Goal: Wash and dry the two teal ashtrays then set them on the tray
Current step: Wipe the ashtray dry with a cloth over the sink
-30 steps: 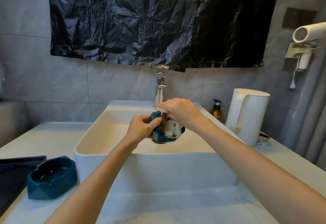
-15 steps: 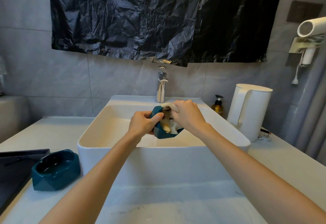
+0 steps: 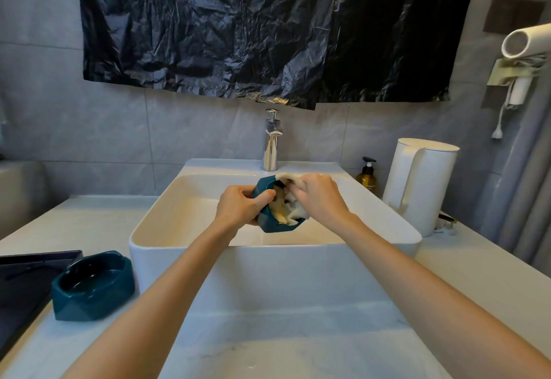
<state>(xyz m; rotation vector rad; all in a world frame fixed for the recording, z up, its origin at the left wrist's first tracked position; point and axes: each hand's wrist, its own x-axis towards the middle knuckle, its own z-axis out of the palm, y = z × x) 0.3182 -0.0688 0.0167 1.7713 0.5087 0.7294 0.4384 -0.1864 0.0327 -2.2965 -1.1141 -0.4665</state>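
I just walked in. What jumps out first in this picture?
Two hands meet over the sink: the left hand holds a teal ashtray while the right hand presses a cloth into it. Above the tap, a crinkled black plastic sheet covers the wall. A second ashtray sits on the counter at the left, next to a dark tray.

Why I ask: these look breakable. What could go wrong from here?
The ashtray is tilted over the sink, gripped by the left hand alone while the right hand pushes the cloth into it; it could slip and chip. The second ashtray sits near the left forearm; an elbow might knock it.
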